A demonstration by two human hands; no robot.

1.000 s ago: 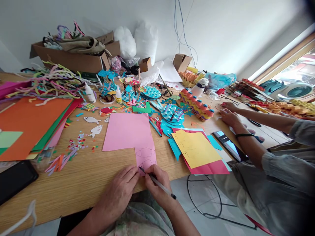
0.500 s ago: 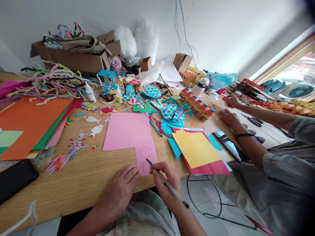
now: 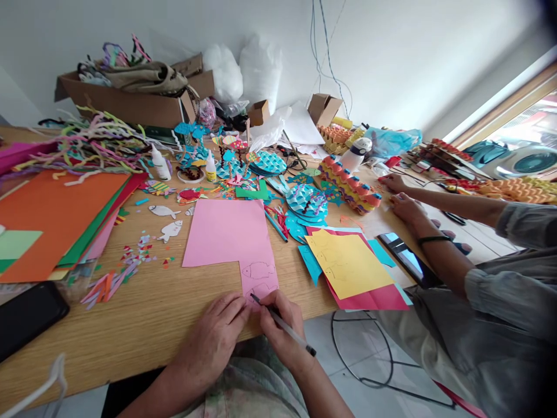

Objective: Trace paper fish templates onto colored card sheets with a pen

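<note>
A pink sheet of paper (image 3: 228,232) lies before me, with a narrow strip reaching down to the table's front edge. Two fish outlines are drawn on that strip, one above the other. My right hand (image 3: 282,325) grips a pen (image 3: 289,330), its tip on the lower fish. Flat beside the strip rests my left hand (image 3: 221,325), fingertips at the paper's lower left edge. Two white cut-out fish (image 3: 169,230) lie left of the sheet. To the right, a yellow sheet (image 3: 350,264) with drawn outlines sits on red and blue paper.
Coloured paper (image 3: 56,215) and a black phone (image 3: 32,318) are at left, near paper scraps (image 3: 117,273). Glue bottles (image 3: 160,162) and blue paper crafts (image 3: 307,200) stand farther back. A co-worker's hands (image 3: 404,203) are at right, beyond another phone (image 3: 407,258).
My right hand has moved left and slightly down with the pen, from between the two fish to the lower one. The co-worker's hands have shifted slightly.
</note>
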